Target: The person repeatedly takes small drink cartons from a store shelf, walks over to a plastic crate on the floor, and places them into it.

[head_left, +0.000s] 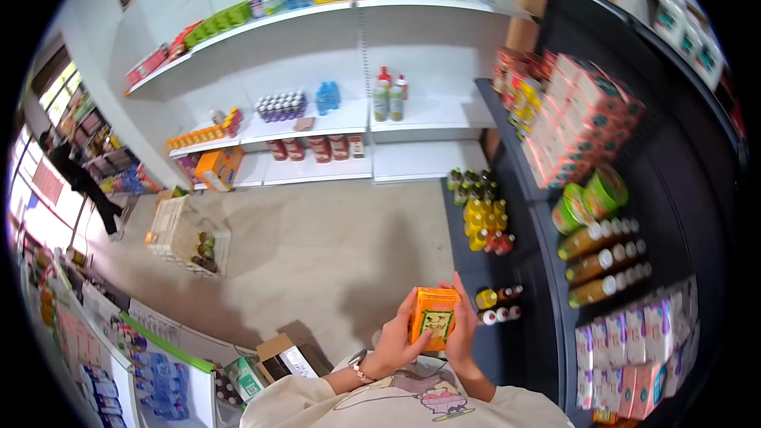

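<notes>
An orange box (434, 313) with a pale label on its front is held upright between both hands, close to the body. My left hand (399, 338) grips its left side, the thumb lying over the lower front. Along the right edge lie the fingers of my right hand (460, 333), pressed against the box. A bracelet or watch circles the left wrist. Bottles with yellow and brown contents (495, 297) stand on the low dark shelf just right of the right hand.
White wall shelves (317, 123) with goods run across the back. Dark shelves (547, 269) with bottles and packs stand at the right. A white crate (170, 230) and an open cardboard box (277, 346) are on the floor. Another person (79, 170) stands far left.
</notes>
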### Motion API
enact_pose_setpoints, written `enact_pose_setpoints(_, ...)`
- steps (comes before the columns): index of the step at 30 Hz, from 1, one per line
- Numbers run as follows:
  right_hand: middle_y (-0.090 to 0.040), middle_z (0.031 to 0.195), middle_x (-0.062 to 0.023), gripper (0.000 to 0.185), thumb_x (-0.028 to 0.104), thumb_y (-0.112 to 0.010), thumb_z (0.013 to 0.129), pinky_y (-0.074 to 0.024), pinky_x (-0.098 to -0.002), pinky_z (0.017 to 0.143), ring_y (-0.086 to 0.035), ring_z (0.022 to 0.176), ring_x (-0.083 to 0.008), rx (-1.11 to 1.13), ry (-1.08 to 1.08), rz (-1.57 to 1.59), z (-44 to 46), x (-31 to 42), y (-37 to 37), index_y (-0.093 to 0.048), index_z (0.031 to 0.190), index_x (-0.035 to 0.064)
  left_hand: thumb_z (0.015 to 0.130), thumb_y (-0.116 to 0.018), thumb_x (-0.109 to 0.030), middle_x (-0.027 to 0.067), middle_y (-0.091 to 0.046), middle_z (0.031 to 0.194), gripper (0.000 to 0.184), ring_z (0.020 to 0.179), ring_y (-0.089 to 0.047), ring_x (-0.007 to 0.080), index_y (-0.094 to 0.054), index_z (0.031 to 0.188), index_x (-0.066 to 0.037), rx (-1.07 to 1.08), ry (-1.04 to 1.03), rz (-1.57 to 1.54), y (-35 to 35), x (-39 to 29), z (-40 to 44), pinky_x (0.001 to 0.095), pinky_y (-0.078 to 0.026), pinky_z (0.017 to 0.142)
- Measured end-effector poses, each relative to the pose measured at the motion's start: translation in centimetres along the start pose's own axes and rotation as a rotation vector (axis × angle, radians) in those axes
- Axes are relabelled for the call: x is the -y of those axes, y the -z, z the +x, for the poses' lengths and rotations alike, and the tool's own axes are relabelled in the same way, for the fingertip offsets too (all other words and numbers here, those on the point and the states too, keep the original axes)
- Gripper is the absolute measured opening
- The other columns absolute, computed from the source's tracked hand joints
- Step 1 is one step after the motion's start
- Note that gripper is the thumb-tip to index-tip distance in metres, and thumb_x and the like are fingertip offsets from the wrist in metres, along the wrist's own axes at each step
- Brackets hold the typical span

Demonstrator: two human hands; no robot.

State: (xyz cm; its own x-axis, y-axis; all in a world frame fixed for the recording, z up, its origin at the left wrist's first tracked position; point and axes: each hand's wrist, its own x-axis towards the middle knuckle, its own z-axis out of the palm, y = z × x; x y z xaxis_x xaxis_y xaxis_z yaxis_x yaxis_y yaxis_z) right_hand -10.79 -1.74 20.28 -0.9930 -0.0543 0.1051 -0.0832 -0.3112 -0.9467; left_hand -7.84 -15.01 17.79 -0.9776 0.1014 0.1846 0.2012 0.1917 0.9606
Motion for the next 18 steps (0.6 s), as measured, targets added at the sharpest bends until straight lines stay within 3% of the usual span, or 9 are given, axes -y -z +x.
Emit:
enact_pose_setpoints(2, -0.037, 0.135, -0.0166, 0.053, 0.022, -0.038, 0.093, -0.0305, -0.0288, 0.099, -0.040, 0.119, -0.0194, 0.105, -0.003, 0.006, 1.9, -0.5, -3.3, -0.023, 0.137, -0.0032, 0.081, -0.057, -0.012, 0.0211, -0.056, 0.109, 0.073, 0.095, -0.059, 0.0277, -0.013, 0.138, -0.002, -0.107, 0.058, -0.091, 2.4, 0.9, 0.3, 0.0326, -0.047, 0.080)
enact_pose_setpoints(3, -0.022, 0.143, -0.0176, 0.059, 0.016, -0.040, 0.089, -0.0220, -0.0297, 0.104, -0.028, 0.128, -0.0204, 0.211, -0.064, 0.094, 2.7, -0.9, -4.4, -0.014, 0.138, -0.0045, 0.082, -0.055, -0.009, 0.0194, -0.054, 0.112, 0.071, 0.097, -0.057, 0.0253, -0.012, 0.139, -0.003, -0.163, 0.086, -0.141, 3.3, 1.1, 0.4, 0.0323, -0.046, 0.083)
enact_pose_setpoints(6, -0.014, 0.146, -0.0168, 0.065, 0.010, -0.042, 0.083, -0.0188, -0.0299, 0.106, -0.022, 0.132, -0.0218, 0.416, 0.060, -0.045, 5.2, -2.1, -6.8, -0.012, 0.139, -0.0048, 0.083, -0.052, -0.006, 0.0170, -0.047, 0.119, 0.069, 0.106, -0.051, 0.0219, -0.011, 0.139, -0.004, -0.313, 0.069, -0.273, 4.9, 2.4, 1.4, 0.0322, -0.042, 0.089)
enact_pose_setpoints(7, -0.008, 0.147, -0.0159, 0.069, 0.007, -0.042, 0.078, -0.0168, -0.0309, 0.107, -0.016, 0.134, -0.0228, 0.447, 0.000, 0.098, 5.8, -2.3, -7.4, -0.012, 0.139, -0.0043, 0.083, -0.052, -0.006, 0.0172, -0.047, 0.119, 0.069, 0.107, -0.050, 0.0220, -0.011, 0.139, -0.004, -0.350, 0.032, -0.289, 5.1, 2.6, 1.9, 0.0326, -0.041, 0.090)
enact_pose_setpoints(15, -0.007, 0.147, -0.0166, 0.073, 0.011, -0.044, 0.077, -0.0175, -0.0327, 0.107, -0.018, 0.134, -0.0235, 0.578, -0.045, 0.147, 14.4, -7.1, -12.2, -0.009, 0.139, -0.0044, 0.082, -0.054, -0.009, 0.0190, -0.053, 0.113, 0.070, 0.100, -0.055, 0.0227, -0.014, 0.138, -0.003, -0.489, 0.104, -0.224, 11.2, 6.6, 7.8, 0.0315, -0.044, 0.085)
enact_pose_setpoints(18, -0.012, 0.146, -0.0184, 0.071, 0.011, -0.043, 0.078, -0.0175, -0.0330, 0.107, -0.019, 0.134, -0.0243, 0.633, -0.039, 0.151, 18.8, -10.4, -14.2, -0.011, 0.138, -0.0069, 0.083, -0.054, -0.009, 0.0181, -0.053, 0.114, 0.069, 0.101, -0.055, 0.0217, -0.013, 0.138, -0.003, -0.696, 0.070, -0.335, 13.8, 9.1, 12.4, 0.0317, -0.044, 0.085)
